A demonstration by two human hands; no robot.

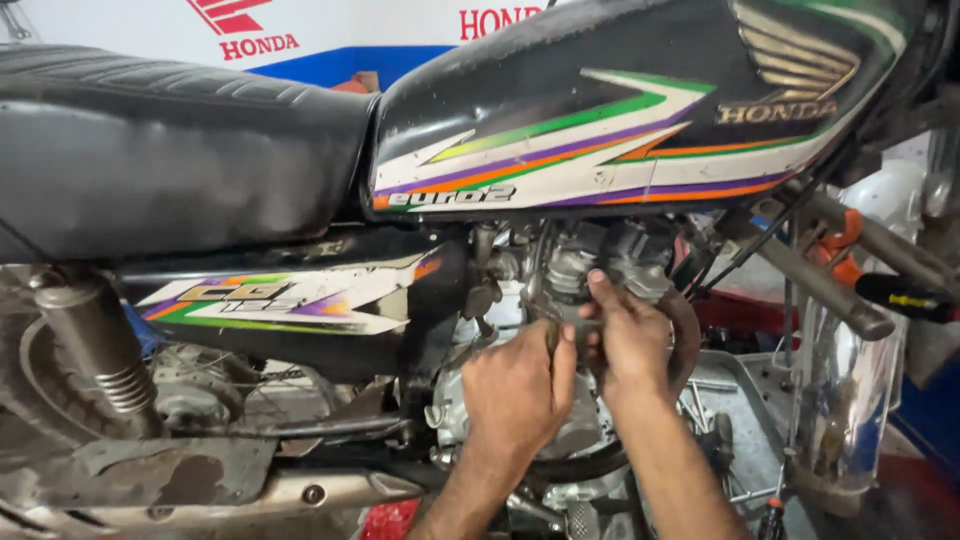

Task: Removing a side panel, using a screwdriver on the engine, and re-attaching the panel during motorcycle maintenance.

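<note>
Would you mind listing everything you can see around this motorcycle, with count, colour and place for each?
seat: one, black, upper left
fuel tank: one, black with green, orange, purple and white stripes, upper centre to right
side cover: one, black with striped decal, under the seat
shock absorber: one, grey with coiled spring, lower left
exhaust pipe: one, dull silver, bottom left
engine: one, grey metal, centre under the tank
screwdriver: one, black handle, right edge
left hand: one, at the engine, fingers curled
right hand: one, at the engine, fingertips on a metal part
</note>
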